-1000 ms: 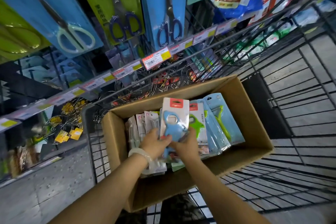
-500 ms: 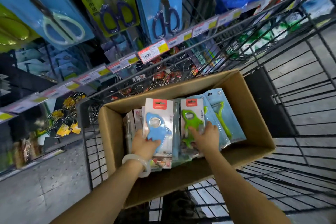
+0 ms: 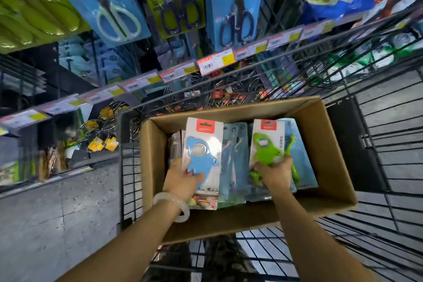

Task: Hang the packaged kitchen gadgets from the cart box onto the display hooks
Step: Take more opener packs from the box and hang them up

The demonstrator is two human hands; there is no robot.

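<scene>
While both packs sit over the box [image 3: 329,144], left hand [image 3: 183,178] grips the blue opener [image 3: 201,155], right hand [image 3: 277,174] the green opener [image 3: 266,151]. Picking step; next, lift to far-side hooks.

Dimly lit, with glare glinting off the glossy blue scissor packs [image 3: 231,2] overhead; bending strongly at the wide-angle edges, smearing into soft blur along the grey tiled floor [image 3: 45,224].

Over the cardboard box [image 3: 329,144], left hand [image 3: 180,178] grips a blue gadget pack [image 3: 202,155], right hand [image 3: 278,173] a green one [image 3: 266,144].
</scene>
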